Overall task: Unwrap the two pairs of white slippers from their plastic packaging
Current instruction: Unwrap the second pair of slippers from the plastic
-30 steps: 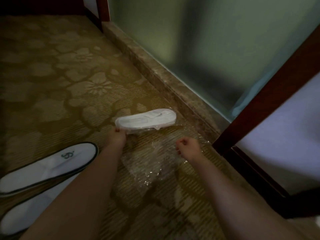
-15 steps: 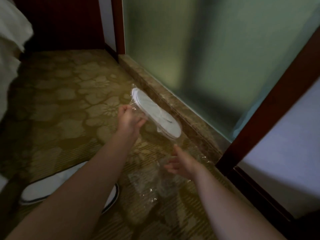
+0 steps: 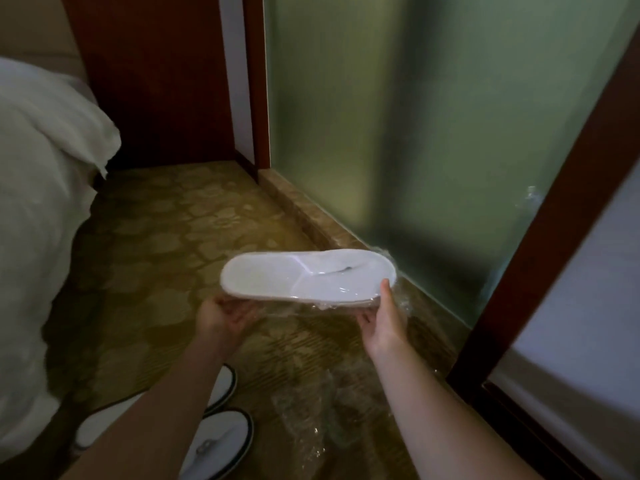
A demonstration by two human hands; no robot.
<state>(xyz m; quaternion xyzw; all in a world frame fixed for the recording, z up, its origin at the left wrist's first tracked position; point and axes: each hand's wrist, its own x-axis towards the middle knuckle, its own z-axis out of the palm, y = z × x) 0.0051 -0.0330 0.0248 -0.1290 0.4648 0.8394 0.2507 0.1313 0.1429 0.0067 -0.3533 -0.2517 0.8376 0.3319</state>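
Observation:
A pair of white slippers in clear plastic wrap is held flat above the carpet, between both hands. My left hand grips its left end from below. My right hand grips its right end, thumb on top. Loose plastic hangs crumpled under the right end. An unwrapped pair of white slippers with dark trim lies on the carpet at the bottom, partly hidden by my left forearm. An empty clear plastic wrapper lies on the floor between my forearms.
A bed with white bedding fills the left side. A frosted glass wall on a stone sill runs along the right. A dark wooden door frame stands at the right. Patterned carpet covers the floor.
The wrapped pair went from lying on the carpet to being lifted by my left hand. My right hand has now taken its other end and the pair is held level.

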